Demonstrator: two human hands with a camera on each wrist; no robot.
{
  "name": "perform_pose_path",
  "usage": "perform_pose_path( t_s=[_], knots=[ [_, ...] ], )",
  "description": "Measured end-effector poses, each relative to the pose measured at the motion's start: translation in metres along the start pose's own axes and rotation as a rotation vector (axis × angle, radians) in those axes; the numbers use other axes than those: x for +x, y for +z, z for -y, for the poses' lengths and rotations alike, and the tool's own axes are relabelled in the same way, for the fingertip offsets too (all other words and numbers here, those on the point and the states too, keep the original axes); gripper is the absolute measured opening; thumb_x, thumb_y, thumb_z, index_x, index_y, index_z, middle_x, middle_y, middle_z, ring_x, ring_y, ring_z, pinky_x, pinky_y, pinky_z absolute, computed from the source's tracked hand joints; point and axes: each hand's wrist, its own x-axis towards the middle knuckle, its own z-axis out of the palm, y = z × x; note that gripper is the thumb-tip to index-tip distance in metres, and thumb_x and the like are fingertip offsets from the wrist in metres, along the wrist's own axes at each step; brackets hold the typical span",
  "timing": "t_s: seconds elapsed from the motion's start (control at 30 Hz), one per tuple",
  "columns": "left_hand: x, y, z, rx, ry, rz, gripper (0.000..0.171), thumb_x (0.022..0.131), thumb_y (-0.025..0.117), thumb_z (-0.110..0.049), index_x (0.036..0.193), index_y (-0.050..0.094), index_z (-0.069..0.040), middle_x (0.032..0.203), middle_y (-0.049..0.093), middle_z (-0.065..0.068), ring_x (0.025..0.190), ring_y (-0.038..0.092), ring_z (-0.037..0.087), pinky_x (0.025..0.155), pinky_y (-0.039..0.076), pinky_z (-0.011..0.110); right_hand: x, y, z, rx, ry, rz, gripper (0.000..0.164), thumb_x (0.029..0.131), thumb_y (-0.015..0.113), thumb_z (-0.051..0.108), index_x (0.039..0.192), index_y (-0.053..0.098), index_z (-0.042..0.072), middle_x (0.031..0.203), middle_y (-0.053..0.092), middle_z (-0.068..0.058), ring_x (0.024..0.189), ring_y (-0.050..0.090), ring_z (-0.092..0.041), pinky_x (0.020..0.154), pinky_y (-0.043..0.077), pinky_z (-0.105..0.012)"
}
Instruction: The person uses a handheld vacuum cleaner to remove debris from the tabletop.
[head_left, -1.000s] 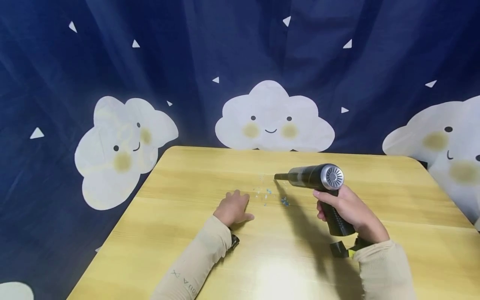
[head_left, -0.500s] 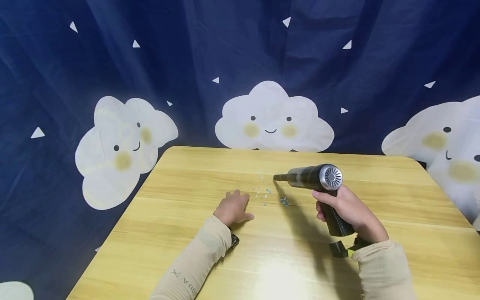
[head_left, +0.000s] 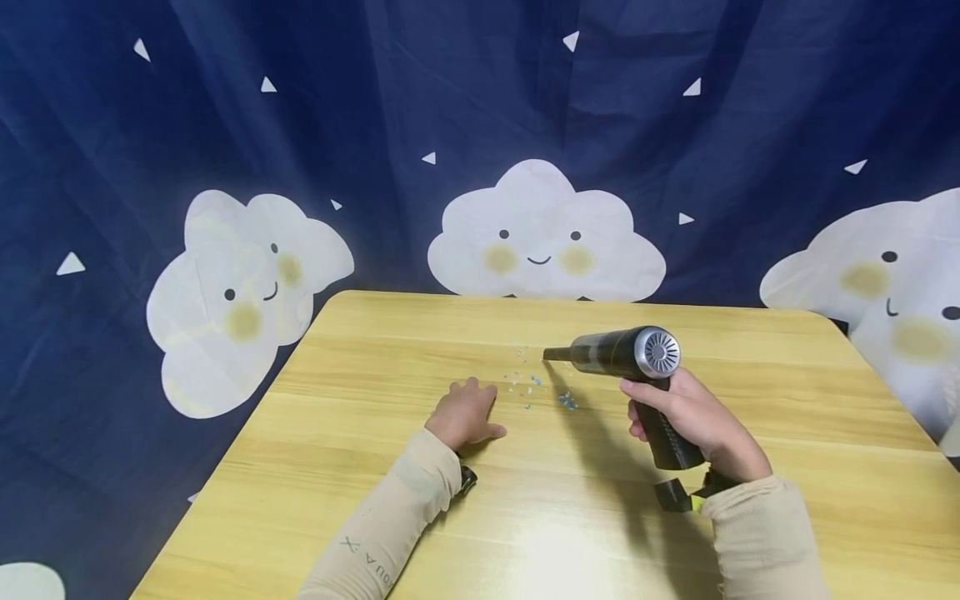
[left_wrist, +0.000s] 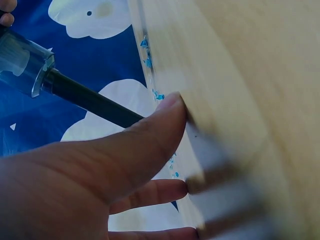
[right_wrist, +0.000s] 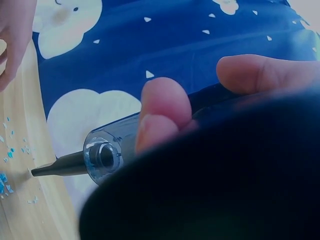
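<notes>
Your right hand [head_left: 697,421] is wrapped round the handle of a black handheld device [head_left: 617,354], the thumb lying along its near side below the round silver end. Your left hand [head_left: 463,414] holds nothing; it lies palm down, thumb and fingers stretched out, their tips meeting the tabletop. From your right hand, the device's barrel reaches away and to the left, its long axis running mostly crosswise, and ends in a slim nozzle [head_left: 557,354]. I can't tell whether that tip touches the wood or sits just above it. What matters is where it stands to the blue clump [head_left: 567,402]: that pile is on your side of the tip, slightly to its right. Scattered flecks [head_left: 534,381] spread from there leftward, a few pale ones just left of the tip. Your left hand is nearer these bits than your right, on the yellow wooden table [head_left: 360,375].
</notes>
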Motion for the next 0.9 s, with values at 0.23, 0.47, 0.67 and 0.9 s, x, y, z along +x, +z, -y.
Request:
perform_pose_path(
  t_s=[0.23,0.47,0.67,0.9],
  knots=[
    [-0.0018,-0.0037,-0.0013,0.001,0.001,0.002,0.07,0.081,0.07,-0.05,0.134,0.049,-0.009,0.129,0.05,0.022,0.112,0.048,0.044,0.083,0.052,0.053,0.0004,-0.0004,0.0008,0.01,-0.006,-0.002,0.045,0.097,0.054,0.019,0.127,0.036,-0.011,0.069,0.055,-0.011,0.057,0.058,-0.022,0.056,0.055,-0.036],
    [-0.0028,-0.0046,-0.002,-0.005,0.004,-0.002,0.068,0.081,0.07,-0.049,0.132,0.05,-0.009,0.128,0.05,0.022,0.111,0.049,0.044,0.084,0.051,0.053,0.001,0.0001,0.0004,0.015,-0.012,0.008,0.046,0.097,0.054,0.018,0.128,0.035,-0.01,0.068,0.055,-0.011,0.056,0.058,-0.021,0.055,0.054,-0.038],
    [-0.0033,-0.0033,-0.002,-0.009,-0.001,0.006,0.066,0.08,0.07,-0.049,0.13,0.052,-0.008,0.127,0.051,0.022,0.112,0.049,0.044,0.084,0.051,0.053,0.0005,0.0009,-0.0012,0.019,-0.004,0.006,0.045,0.097,0.054,0.018,0.126,0.036,-0.011,0.068,0.055,-0.011,0.056,0.058,-0.02,0.055,0.054,-0.037],
    [-0.0026,-0.0028,-0.0014,-0.011,0.0,0.008,0.067,0.08,0.071,-0.049,0.13,0.052,-0.009,0.128,0.051,0.022,0.111,0.049,0.044,0.083,0.051,0.053,0.0019,0.0014,-0.0022,0.033,0.007,0.014,0.046,0.097,0.054,0.019,0.126,0.037,-0.011,0.069,0.055,-0.011,0.057,0.058,-0.02,0.055,0.054,-0.035]
  ],
)
